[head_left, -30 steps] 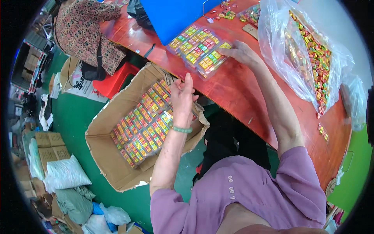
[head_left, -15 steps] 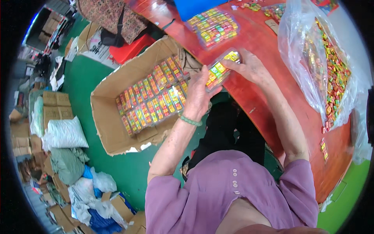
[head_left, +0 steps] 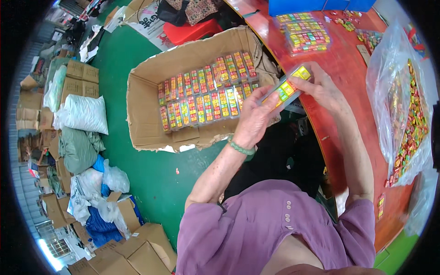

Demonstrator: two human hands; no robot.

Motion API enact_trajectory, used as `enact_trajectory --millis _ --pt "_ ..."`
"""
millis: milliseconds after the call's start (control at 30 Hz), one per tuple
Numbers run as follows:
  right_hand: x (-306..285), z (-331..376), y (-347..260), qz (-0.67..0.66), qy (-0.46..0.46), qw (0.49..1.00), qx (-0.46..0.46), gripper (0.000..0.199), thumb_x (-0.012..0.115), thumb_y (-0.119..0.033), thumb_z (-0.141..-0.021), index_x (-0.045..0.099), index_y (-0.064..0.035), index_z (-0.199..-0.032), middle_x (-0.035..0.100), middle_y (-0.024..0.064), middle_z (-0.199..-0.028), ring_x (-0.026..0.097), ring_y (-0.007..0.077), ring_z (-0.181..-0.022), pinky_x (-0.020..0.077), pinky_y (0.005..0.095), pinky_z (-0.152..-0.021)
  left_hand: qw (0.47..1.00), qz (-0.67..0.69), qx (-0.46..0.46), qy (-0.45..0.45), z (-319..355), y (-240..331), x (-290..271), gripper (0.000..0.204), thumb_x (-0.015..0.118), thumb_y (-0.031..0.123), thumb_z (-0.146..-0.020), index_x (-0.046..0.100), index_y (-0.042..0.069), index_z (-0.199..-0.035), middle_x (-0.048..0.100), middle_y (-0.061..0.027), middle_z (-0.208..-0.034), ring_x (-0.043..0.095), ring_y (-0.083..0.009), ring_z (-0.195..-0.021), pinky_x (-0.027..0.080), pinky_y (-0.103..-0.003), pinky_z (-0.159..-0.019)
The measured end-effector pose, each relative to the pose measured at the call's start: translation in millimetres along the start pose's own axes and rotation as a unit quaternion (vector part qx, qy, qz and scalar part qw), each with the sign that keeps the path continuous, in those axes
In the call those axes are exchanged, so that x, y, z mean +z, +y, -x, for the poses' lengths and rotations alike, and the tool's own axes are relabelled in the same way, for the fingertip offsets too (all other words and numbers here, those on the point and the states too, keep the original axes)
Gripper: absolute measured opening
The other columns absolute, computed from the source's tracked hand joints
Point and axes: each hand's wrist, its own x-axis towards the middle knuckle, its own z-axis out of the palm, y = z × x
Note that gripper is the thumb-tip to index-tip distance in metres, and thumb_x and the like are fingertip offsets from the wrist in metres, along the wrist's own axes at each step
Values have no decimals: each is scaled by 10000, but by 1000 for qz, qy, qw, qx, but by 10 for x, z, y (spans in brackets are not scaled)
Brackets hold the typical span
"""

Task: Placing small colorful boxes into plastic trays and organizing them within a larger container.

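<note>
Between my two hands is a long clear plastic pack of wrapped candies, yellow, green and red, held tilted over the table's near edge. My left hand, with a green bracelet at the wrist, grips its lower end. At its upper end, my right hand closes with the thumb on top. Left of my hands stands an open cardboard box on the floor side. Inside it, similar candy packs stand in two rows.
More candy packs lie stacked on the red table, near a blue container. A large clear bag of loose candies sits at the right. Cartons and sacks pile along the left, beyond the green floor.
My view has shifted left, so the box and table appear farther right. Both hands still hold the candy pack, and my left fingers have moved onto its lower end.
</note>
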Motion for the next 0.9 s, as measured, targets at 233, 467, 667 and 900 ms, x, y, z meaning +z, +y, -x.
enact_trajectory --millis 233,467,667,900 --pt "632 -455 -181 -46 -139 989 9 681 794 -348 -815 471 -2 -1304 610 85 -1041 577 144 -910 484 283 -756 974 -115 -155 -121 -177 611 -783 417 733 153 -879 604 -15 -1238 667 -64 -1118 633 -128 -983 506 -282 -876" --pt "784 -533 -531 162 -35 970 -177 772 765 -337 -836 393 30 -1404 598 202 -1186 602 310 -1092 505 401 -883 974 -184 -128 -12 -643 972 -1719 315 634 111 -939 595 2 -1232 663 -64 -1099 643 -157 -957 520 -321 -860" --pt "344 -5 -226 274 -34 921 -276 458 736 -143 -821 565 -12 -1225 578 170 -1190 571 380 -1107 484 436 -897 979 -114 -62 155 -1268 768 -2779 225 608 40 -944 600 -19 -1161 663 -87 -1090 646 -187 -956 543 -360 -877" --pt "345 125 95 381 -19 893 -238 447 777 -105 -733 612 -30 -1143 586 134 -1200 512 376 -1188 440 475 -963 969 -71 -91 219 -1862 268 -3174 239 646 -26 -896 543 -95 -1100 641 -171 -1029 666 -270 -899 589 -451 -753"
